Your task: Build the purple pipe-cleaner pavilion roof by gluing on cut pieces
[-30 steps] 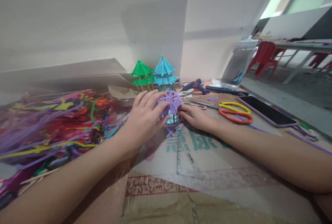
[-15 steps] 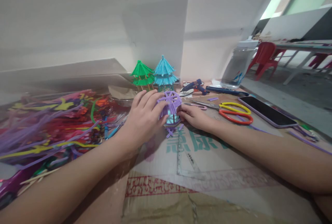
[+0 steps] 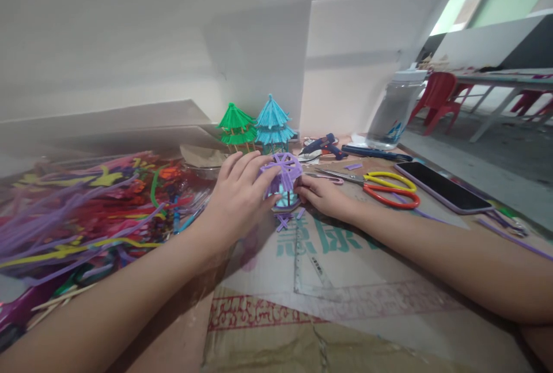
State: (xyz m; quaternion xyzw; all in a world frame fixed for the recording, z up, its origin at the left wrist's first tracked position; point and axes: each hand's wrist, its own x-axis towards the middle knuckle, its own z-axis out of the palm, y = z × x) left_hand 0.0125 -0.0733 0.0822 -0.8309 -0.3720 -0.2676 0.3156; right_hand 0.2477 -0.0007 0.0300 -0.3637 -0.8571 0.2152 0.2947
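Note:
A small model pavilion [image 3: 287,172] with a purple slatted roof frame, thin posts and a light blue inside stands in the middle of the table. My left hand [image 3: 242,189] curves round its left side, thumb and fingers on the purple roof. From the right, my right hand [image 3: 319,194] pinches at the edge below the roof; what its fingertips grip is hidden. Purple strip scraps [image 3: 283,222] lie crossed just in front of the pavilion. Behind it stand a green model pavilion [image 3: 235,124] and a light blue one [image 3: 272,122].
Scissors [image 3: 389,189] with yellow and red handles, a phone [image 3: 444,186], a glue gun [image 3: 322,145] and a water bottle [image 3: 397,108] lie or stand on the right. A heap of coloured strips [image 3: 95,206] fills the left. A clear set square [image 3: 313,272] lies in front.
Both hands keep their places on the purple pavilion. The view has shifted very slightly; nothing else has visibly moved.

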